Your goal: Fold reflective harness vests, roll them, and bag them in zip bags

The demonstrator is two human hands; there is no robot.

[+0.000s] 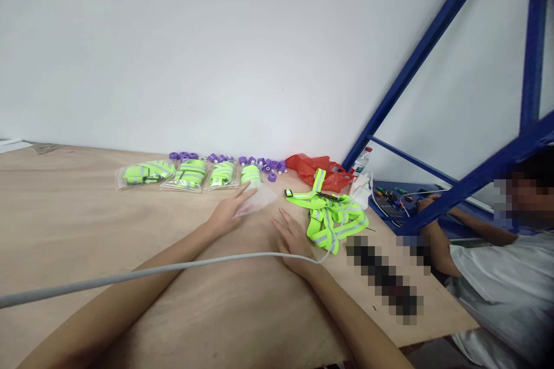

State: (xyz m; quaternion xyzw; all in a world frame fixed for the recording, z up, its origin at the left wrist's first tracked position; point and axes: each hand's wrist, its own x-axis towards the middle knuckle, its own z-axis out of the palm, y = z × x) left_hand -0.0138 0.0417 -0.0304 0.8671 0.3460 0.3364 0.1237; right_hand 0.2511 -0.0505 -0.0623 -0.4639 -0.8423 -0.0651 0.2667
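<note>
My left hand [228, 209] has its fingers on the near left edge of a clear plastic bag [262, 199], which looks pinched there. At the bag's far end is a folded neon-yellow reflective strap [250, 174]; whether it lies fully inside is hard to tell. My right hand [294, 242] hovers low over or rests on the table with fingers apart and nothing in them. Just right of it lies a loose heap of neon-yellow reflective webbing [335, 219] with black buckles. A pale cable [173, 266] crosses the view in front of both forearms.
Three bagged reflective straps [189, 174] line up to the left. Behind them, several purple rolls [272, 166] sit along the wall. A red plastic bag [318, 168] and a water bottle [362, 160] stand back right. Blue metal framing [415, 46] separates a co-worker [502, 277].
</note>
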